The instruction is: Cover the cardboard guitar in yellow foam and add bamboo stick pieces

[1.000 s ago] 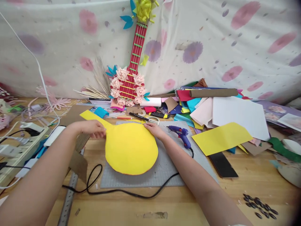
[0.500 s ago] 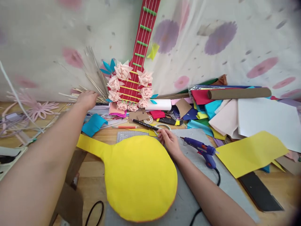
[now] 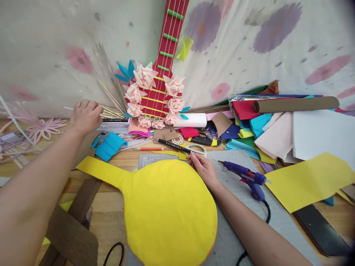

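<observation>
My left hand (image 3: 87,115) reaches to the back left, fingers curled down at a bundle of thin wooden sticks (image 3: 113,112). A pale stick end pokes out to its left; what lies under the fingers is hidden. My right hand (image 3: 204,169) rests by the upper right edge of a round yellow banjo-shaped piece (image 3: 169,210) with a short neck pointing left. Its fingers are bent together at the end of a black marker (image 3: 174,145), beside white-handled scissors (image 3: 201,149). Whether they grip the marker is unclear.
A red guitar model (image 3: 154,101) with pink paper flowers leans on the back curtain. A blue glue gun (image 3: 246,175) lies on the grey cutting mat (image 3: 230,205), its cord running forward. Coloured sheets (image 3: 257,127), yellow foam (image 3: 313,181) and a dark phone (image 3: 323,229) are at right; brown strips (image 3: 73,232) at left.
My left hand has moved left along the sticks, uncovering those to its right. The right hand stays by the yellow piece. The camera view has shifted slightly.
</observation>
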Demonstrator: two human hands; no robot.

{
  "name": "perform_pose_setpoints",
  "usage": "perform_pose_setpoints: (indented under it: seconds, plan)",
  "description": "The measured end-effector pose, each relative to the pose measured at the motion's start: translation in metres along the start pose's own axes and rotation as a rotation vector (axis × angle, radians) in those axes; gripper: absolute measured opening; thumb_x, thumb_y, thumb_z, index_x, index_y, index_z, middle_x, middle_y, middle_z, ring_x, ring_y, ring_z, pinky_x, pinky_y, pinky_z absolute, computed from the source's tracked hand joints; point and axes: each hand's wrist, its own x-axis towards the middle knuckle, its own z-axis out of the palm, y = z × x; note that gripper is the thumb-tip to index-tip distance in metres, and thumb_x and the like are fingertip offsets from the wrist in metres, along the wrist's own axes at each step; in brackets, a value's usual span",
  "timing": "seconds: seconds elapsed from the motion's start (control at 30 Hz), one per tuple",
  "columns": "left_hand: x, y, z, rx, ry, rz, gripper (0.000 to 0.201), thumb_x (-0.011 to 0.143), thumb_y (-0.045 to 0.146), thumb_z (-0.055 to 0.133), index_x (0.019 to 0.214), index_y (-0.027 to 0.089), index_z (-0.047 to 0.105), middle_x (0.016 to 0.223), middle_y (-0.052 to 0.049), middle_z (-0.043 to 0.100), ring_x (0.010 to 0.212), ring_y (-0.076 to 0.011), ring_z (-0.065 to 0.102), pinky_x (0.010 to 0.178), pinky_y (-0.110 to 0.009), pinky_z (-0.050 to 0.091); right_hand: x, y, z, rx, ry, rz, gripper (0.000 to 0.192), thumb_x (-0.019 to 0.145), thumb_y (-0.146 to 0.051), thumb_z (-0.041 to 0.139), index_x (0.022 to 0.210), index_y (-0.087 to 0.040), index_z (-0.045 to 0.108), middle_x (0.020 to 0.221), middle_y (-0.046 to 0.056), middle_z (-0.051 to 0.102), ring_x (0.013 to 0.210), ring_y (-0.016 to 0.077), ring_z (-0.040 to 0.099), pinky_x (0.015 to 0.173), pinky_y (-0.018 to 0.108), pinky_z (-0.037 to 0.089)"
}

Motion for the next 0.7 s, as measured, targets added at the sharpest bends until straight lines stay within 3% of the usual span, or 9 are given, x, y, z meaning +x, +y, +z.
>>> perform_pose_setpoints:
  seconds: [0.13,0.23,0.37,0.53,0.7]
  plan:
    - [-0.003,-0.011,0.013,-0.005,-0.075,0.007,0.042,0.086,0.022,0.031,0.121,0.008,0.049,0.122,-0.014,0.05,0.116,-0.0251,0.039,0.095,-0.037,0.028,0.0,0.0,0.001,0.033,-0.018,0.021,0.045,0.08,-0.06,0.042,0.078,-0.019,0.06,0.065,0.001,0.055,0.054,0.012,0.047,0.05,0.024,0.037]
    - [0.015,-0.012,0.016,-0.038,-0.19,0.043,0.045,0.084,0.02,0.034,0.126,0.008,0.045,0.128,-0.014,0.048,0.114,-0.0243,0.042,0.095,-0.037,0.03,0.0,0.001,0.001,0.038,-0.02,0.017,0.045,0.081,-0.059,0.042,0.078,-0.018,0.059,0.065,0.001,0.055,0.054,0.0117,0.048,0.05,0.024,0.036]
    - [0.041,-0.004,0.01,-0.001,-0.353,0.049,0.04,0.082,0.016,0.037,0.117,0.008,0.054,0.121,-0.017,0.055,0.109,-0.0275,0.047,0.09,-0.042,0.031,0.0,0.003,0.0,0.014,-0.017,0.009,0.045,0.081,-0.059,0.041,0.077,-0.018,0.06,0.065,0.002,0.056,0.055,0.0119,0.049,0.052,0.024,0.037]
    - [0.05,0.003,0.001,0.024,-0.372,0.022,0.039,0.076,0.018,0.049,0.111,0.001,0.057,0.12,-0.023,0.054,0.113,-0.0317,0.042,0.093,-0.044,0.028,0.0,0.001,-0.001,-0.016,-0.025,0.009,0.046,0.081,-0.059,0.04,0.077,-0.018,0.06,0.065,0.002,0.057,0.055,0.0123,0.049,0.053,0.024,0.038]
    - [0.05,0.001,-0.003,0.011,-0.364,0.048,0.04,0.074,0.024,0.056,0.107,0.002,0.058,0.121,-0.022,0.053,0.118,-0.034,0.034,0.093,-0.046,0.027,-0.001,-0.004,0.0,0.001,-0.027,0.027,0.046,0.08,-0.06,0.041,0.076,-0.019,0.06,0.064,0.002,0.056,0.053,0.0121,0.047,0.051,0.024,0.037]
